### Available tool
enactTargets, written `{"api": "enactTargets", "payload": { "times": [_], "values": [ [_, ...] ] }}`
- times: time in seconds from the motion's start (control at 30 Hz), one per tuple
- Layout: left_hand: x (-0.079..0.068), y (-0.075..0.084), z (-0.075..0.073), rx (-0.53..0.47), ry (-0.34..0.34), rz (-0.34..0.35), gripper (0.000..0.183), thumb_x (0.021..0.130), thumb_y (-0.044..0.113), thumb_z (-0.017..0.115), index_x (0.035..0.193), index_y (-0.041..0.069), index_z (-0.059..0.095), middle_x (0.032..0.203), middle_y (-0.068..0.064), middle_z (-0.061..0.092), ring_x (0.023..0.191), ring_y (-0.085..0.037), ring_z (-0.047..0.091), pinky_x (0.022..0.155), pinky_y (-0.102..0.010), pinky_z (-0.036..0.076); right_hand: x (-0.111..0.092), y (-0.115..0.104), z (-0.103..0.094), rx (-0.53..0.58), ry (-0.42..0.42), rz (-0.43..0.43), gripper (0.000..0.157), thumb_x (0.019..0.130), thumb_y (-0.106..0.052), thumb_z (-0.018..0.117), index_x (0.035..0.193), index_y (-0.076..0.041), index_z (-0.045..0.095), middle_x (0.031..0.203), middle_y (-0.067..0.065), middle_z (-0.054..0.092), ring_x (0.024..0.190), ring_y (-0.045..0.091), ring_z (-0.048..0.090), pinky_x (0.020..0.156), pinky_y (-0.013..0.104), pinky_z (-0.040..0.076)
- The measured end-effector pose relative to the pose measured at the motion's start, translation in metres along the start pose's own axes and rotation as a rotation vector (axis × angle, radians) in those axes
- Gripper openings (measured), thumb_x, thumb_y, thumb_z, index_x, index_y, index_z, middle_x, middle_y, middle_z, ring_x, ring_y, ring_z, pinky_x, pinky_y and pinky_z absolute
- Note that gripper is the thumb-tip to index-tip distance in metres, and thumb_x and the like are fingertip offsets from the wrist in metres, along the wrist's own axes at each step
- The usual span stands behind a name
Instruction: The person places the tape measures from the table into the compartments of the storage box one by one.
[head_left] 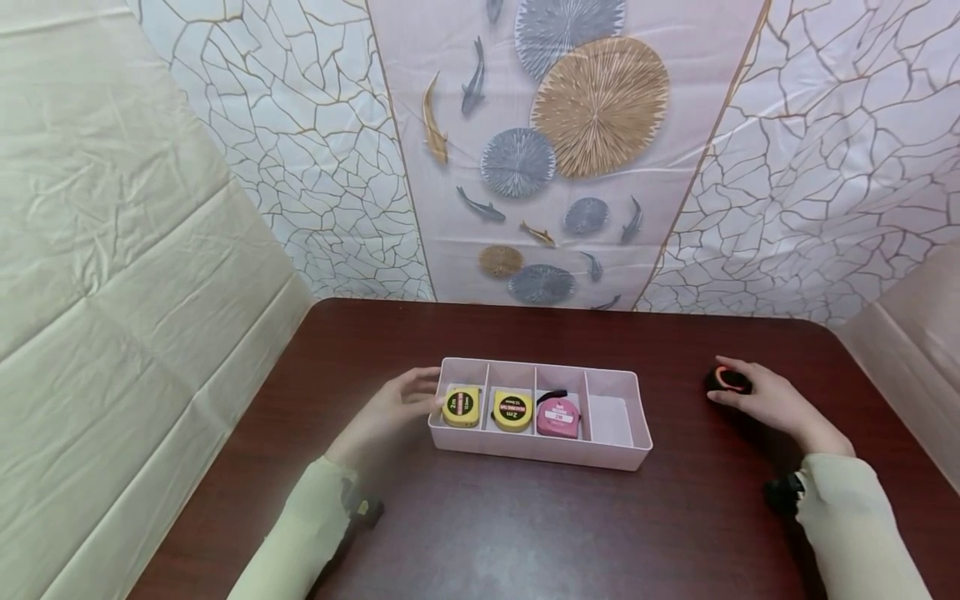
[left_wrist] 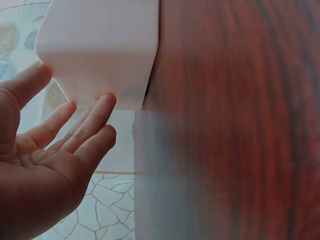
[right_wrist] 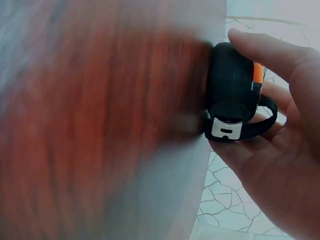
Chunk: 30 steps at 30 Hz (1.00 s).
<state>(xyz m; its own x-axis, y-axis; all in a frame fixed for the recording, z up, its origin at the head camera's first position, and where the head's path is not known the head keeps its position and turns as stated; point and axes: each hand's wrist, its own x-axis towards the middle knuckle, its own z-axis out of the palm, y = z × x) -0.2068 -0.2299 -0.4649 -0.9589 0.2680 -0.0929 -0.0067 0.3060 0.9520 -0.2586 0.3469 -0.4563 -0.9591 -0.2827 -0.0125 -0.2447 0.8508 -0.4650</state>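
A pale pink tray point(head_left: 540, 457) with compartments sits on the table. Its three left compartments hold a yellow tape measure point(head_left: 461, 407), a second yellow tape measure point(head_left: 513, 410) and a pink tape measure point(head_left: 558, 418) with a black strap. My left hand point(head_left: 392, 412) touches the tray's left end, fingers spread and fairly straight; the left wrist view shows the fingertips against the end wall point(left_wrist: 100, 75). Off to the right, my right hand point(head_left: 776, 404) grips a black and orange tape measure point(right_wrist: 232, 82) between thumb and fingers. A wrist strap with a metal end hangs from it.
The tray's rightmost compartment point(head_left: 611, 421) shows its bare floor. All stands on a dark reddish-brown table point(head_left: 480, 533). A patterned cloth point(head_left: 517, 225) hangs behind the table, and pale cloth walls point(head_left: 150, 275) flank it.
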Motion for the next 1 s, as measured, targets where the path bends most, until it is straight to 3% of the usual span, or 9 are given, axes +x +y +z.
{"api": "enactTargets", "payload": {
  "times": [0.53, 1.0],
  "values": [
    [-0.0013, -0.0005, -0.001, -0.006, -0.003, -0.021, 0.057, 0.094, 0.026, 0.073, 0.146, 0.021, 0.05, 0.137, -0.01, 0.06, 0.123, -0.026, 0.061, 0.106, -0.047, 0.046, -0.0073, 0.0032, 0.0008, 0.023, 0.013, 0.035, 0.08, 0.091, -0.029, 0.075, 0.148, 0.011, 0.035, 0.139, 0.046, 0.037, 0.123, 0.062, 0.039, 0.094, 0.071, 0.036],
    [-0.001, 0.0011, -0.0014, 0.012, 0.01, -0.039, 0.056, 0.094, 0.026, 0.074, 0.145, 0.023, 0.052, 0.135, -0.005, 0.062, 0.123, -0.025, 0.06, 0.104, -0.047, 0.048, -0.0065, 0.0035, -0.0005, 0.01, 0.017, 0.037, 0.079, 0.091, -0.031, 0.076, 0.146, 0.011, 0.038, 0.136, 0.046, 0.041, 0.118, 0.058, 0.045, 0.092, 0.068, 0.04]
  ]
}}
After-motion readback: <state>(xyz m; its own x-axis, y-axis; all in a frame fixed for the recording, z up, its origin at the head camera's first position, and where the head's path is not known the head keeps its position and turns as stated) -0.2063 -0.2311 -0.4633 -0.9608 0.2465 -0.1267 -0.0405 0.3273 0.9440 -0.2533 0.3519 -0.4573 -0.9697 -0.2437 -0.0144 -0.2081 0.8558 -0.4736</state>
